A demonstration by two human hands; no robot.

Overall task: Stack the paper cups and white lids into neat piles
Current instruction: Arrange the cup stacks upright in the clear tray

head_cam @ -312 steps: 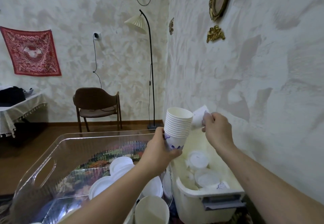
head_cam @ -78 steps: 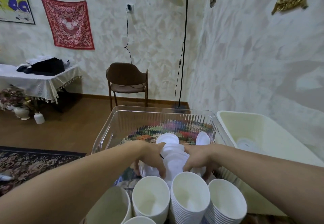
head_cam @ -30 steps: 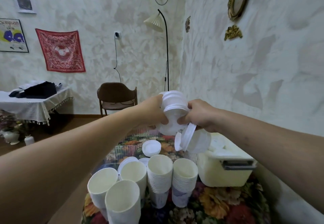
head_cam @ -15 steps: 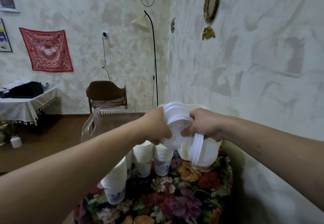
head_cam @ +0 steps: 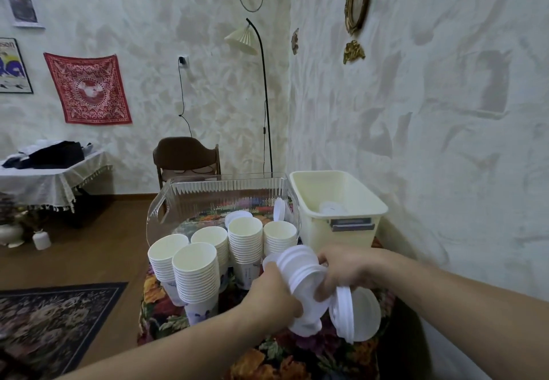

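A bunch of white lids (head_cam: 300, 272) is held between both hands, low over the floral tablecloth (head_cam: 267, 353). My left hand (head_cam: 273, 293) grips the bunch from the left, and my right hand (head_cam: 344, 266) grips it from the right. Two lids (head_cam: 356, 315) hang tilted on edge under my right hand. Several piles of paper cups (head_cam: 196, 269) stand upright on the cloth just left of the hands. More loose lids lie in the clear bin (head_cam: 178, 201) and in the cream tub (head_cam: 350, 192).
The clear bin and the cream tub stand side by side behind the cup piles, with the tub against the right wall (head_cam: 445, 141). A brown chair (head_cam: 185, 156) and a floor lamp (head_cam: 261, 97) stand beyond. A patterned rug (head_cam: 53, 320) covers the floor to the left.
Both hands have come down with the bunch of lids, from chest height to just above the tablecloth, right of the cup piles. The view has tilted down.
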